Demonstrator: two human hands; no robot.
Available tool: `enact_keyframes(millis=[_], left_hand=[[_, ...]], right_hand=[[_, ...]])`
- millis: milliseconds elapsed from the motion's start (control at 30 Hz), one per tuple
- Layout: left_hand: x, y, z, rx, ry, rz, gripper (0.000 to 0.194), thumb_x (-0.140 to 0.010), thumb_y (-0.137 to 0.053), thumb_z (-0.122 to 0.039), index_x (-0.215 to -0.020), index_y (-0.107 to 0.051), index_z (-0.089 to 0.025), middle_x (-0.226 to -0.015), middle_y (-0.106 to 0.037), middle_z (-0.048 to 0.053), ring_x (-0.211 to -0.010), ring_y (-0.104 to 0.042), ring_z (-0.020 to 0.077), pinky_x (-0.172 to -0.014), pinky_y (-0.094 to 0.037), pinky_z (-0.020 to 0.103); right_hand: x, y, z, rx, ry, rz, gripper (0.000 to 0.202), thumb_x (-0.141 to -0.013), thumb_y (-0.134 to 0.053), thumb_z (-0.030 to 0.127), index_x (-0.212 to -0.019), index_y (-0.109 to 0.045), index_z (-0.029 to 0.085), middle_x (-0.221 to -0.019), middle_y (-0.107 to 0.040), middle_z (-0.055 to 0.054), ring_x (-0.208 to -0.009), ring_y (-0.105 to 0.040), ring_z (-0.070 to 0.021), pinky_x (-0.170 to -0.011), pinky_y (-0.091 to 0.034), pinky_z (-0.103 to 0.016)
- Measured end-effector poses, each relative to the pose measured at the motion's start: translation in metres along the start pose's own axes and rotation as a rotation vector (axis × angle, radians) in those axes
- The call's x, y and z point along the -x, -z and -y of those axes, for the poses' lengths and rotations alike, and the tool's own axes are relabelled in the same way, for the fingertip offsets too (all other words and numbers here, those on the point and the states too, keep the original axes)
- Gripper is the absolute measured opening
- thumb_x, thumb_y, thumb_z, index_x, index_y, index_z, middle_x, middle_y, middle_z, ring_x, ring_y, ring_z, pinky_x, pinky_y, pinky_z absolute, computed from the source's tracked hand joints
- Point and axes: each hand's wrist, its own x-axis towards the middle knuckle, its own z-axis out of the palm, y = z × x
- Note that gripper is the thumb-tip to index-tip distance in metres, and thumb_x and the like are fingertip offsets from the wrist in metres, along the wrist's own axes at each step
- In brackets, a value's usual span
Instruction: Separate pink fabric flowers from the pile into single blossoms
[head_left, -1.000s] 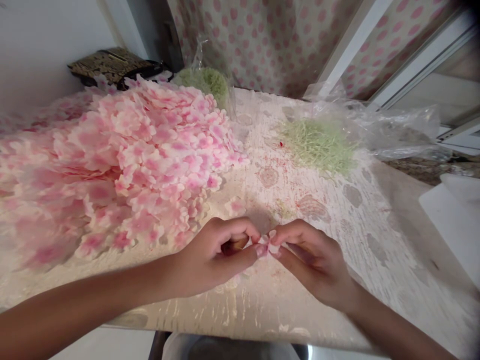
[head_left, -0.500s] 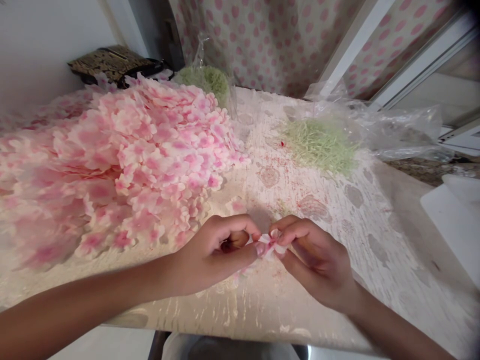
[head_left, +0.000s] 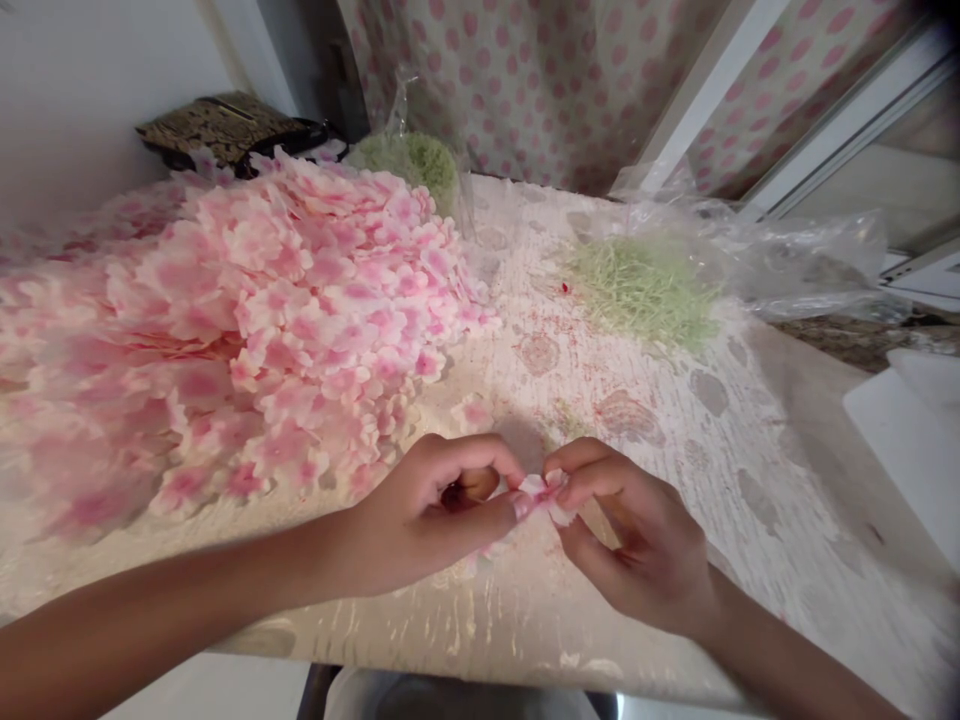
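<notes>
Between my two hands is a small pink and white flower, held above the tablecloth. My left hand pinches its left side between thumb and forefinger. From the right, my right hand has its fingertips closed on the petals, with the thumb just below them. A large heap of pink and white petal flowers covers the left part of the table. One loose flower lies just beyond my left hand.
Light green thin strands spill from a clear plastic bag at the back right. A bagged green bundle and a patterned purse stand behind the heap. White sheets lie at the right edge of the patterned tablecloth.
Both hands have stayed nearly in place. My right fingers have shifted slightly on the flower, and its petals have turned a little and look more bunched.
</notes>
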Motion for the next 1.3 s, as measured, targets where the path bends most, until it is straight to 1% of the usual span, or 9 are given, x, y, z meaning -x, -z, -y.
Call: enact_keyframes(millis=[300, 433, 533, 700, 867, 967, 1033, 1167, 1300], left_hand=[[-0.001, 0.0, 0.002, -0.054, -0.051, 0.007, 0.011, -0.087, -0.051, -0.023, -0.083, -0.056, -0.015, -0.048, -0.038, -0.009, -0.041, -0.034, 0.003, -0.039, -0.025, 0.014], [0.0, -0.001, 0.007, -0.182, -0.186, 0.006, 0.006, -0.085, -0.052, -0.018, -0.087, -0.057, -0.016, -0.05, -0.034, -0.009, -0.042, -0.03, 0.0037, -0.04, -0.025, 0.016], [0.002, -0.002, 0.01, -0.313, -0.319, -0.014, 0.007, -0.083, -0.053, -0.015, -0.088, -0.058, -0.018, -0.052, -0.033, -0.009, -0.043, -0.031, 0.0042, -0.043, -0.028, 0.017], [0.0, -0.002, 0.011, -0.437, -0.429, -0.01, 0.01, -0.083, -0.053, -0.012, -0.091, -0.057, -0.018, -0.055, -0.037, -0.008, -0.047, -0.036, 0.0049, -0.049, -0.032, 0.019], [-0.002, -0.001, 0.009, -0.567, -0.506, -0.017, 0.005, -0.084, -0.052, -0.013, -0.08, -0.053, -0.016, -0.053, -0.041, -0.006, -0.05, -0.04, 0.0073, -0.053, -0.034, 0.022], [-0.001, -0.001, 0.007, -0.574, -0.55, -0.028, 0.006, -0.085, -0.047, -0.011, -0.084, -0.052, -0.015, -0.058, -0.047, -0.004, -0.054, -0.042, 0.0085, -0.057, -0.038, 0.022], [0.001, 0.0, 0.005, -0.551, -0.543, -0.026, 0.008, -0.085, -0.045, -0.009, -0.086, -0.051, -0.014, -0.061, -0.049, -0.003, -0.056, -0.044, 0.0086, -0.057, -0.039, 0.021], [0.003, 0.001, 0.001, -0.509, -0.437, -0.047, 0.007, -0.085, -0.046, -0.01, -0.086, -0.052, -0.014, -0.064, -0.048, -0.003, -0.055, -0.044, 0.0067, -0.052, -0.038, 0.017], [0.002, 0.003, -0.001, -0.431, -0.343, -0.05, 0.005, -0.087, -0.046, -0.014, -0.085, -0.051, -0.015, -0.059, -0.041, -0.007, -0.046, -0.038, 0.0034, -0.044, -0.032, 0.015]], right_hand=[[0.0, -0.001, -0.003, 0.056, 0.015, -0.022, 0.033, -0.071, -0.051, -0.006, -0.092, -0.049, 0.019, -0.096, -0.054, -0.004, -0.086, -0.057, -0.0148, -0.069, -0.047, -0.029], [-0.001, -0.003, -0.002, 0.074, 0.03, -0.007, 0.032, -0.072, -0.053, -0.006, -0.092, -0.049, 0.02, -0.094, -0.054, -0.003, -0.086, -0.057, -0.0139, -0.07, -0.047, -0.027], [-0.001, -0.003, 0.0, 0.036, -0.012, 0.003, 0.033, -0.073, -0.053, -0.004, -0.095, -0.049, 0.021, -0.091, -0.054, -0.002, -0.083, -0.056, -0.0125, -0.069, -0.047, -0.026], [-0.003, -0.004, 0.002, 0.046, -0.142, -0.017, 0.043, -0.078, -0.054, 0.002, -0.115, -0.046, 0.023, -0.092, -0.056, -0.001, -0.083, -0.056, -0.0115, -0.073, -0.047, -0.025], [-0.006, -0.001, 0.001, -0.002, -0.043, 0.026, 0.025, -0.079, -0.05, -0.002, -0.093, -0.054, 0.019, -0.089, -0.056, -0.003, -0.082, -0.057, -0.0121, -0.068, -0.046, -0.025], [-0.005, 0.003, 0.0, -0.007, 0.034, 0.016, 0.03, -0.077, -0.048, -0.005, -0.096, -0.055, 0.017, -0.091, -0.055, -0.005, -0.084, -0.057, -0.0134, -0.068, -0.046, -0.028], [-0.004, 0.005, 0.001, -0.009, 0.066, 0.021, 0.033, -0.076, -0.047, -0.007, -0.099, -0.055, 0.016, -0.092, -0.054, -0.005, -0.084, -0.055, -0.0139, -0.069, -0.046, -0.029], [-0.004, 0.009, 0.003, -0.011, 0.085, 0.035, 0.035, -0.074, -0.046, -0.008, -0.099, -0.055, 0.016, -0.094, -0.052, -0.006, -0.086, -0.054, -0.0144, -0.07, -0.046, -0.029], [-0.006, 0.01, 0.007, -0.032, 0.045, 0.086, 0.028, -0.077, -0.046, -0.004, -0.095, -0.055, 0.016, -0.1, -0.052, -0.007, -0.093, -0.054, -0.016, -0.075, -0.047, -0.03]])
